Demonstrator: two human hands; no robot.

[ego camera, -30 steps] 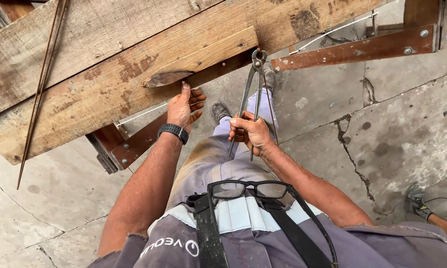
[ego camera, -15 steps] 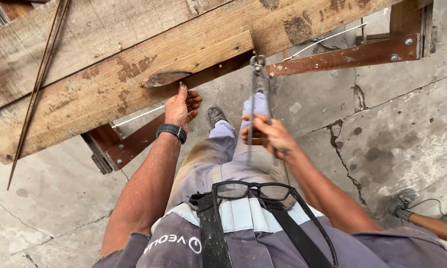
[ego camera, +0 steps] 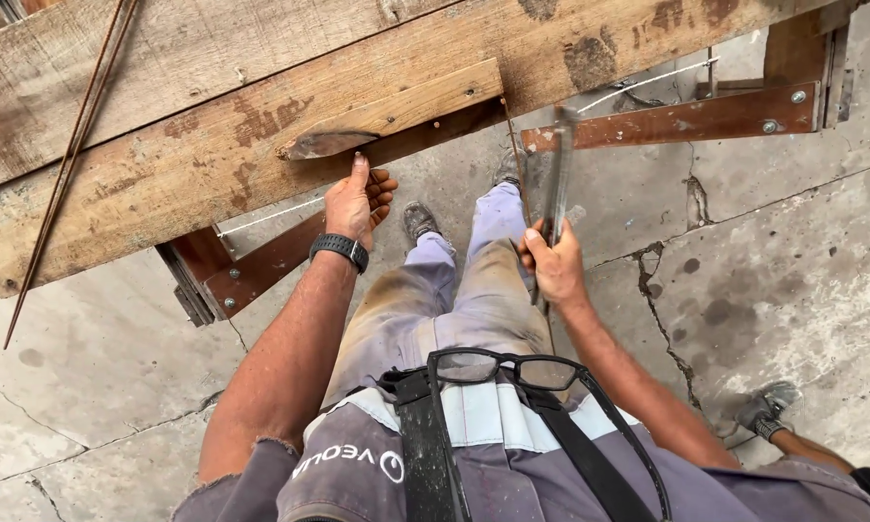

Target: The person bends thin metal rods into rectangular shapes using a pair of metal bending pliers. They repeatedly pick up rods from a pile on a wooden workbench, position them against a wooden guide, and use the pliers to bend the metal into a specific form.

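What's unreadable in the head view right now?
- Pincers: the head is motion-blurred, so what the tips meet is unclear.
- Right hand: wraps the handles, hiding the grip.
- Left hand: fingertips at the plank edge; contact too small to tell.
- Another person's foot: cut off by the bottom right corner.

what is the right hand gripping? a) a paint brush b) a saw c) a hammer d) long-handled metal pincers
d: the right hand is closed round the two thin handles of metal pincers, whose head points up at the wooden bench, while the left hand touches the bench's edge.
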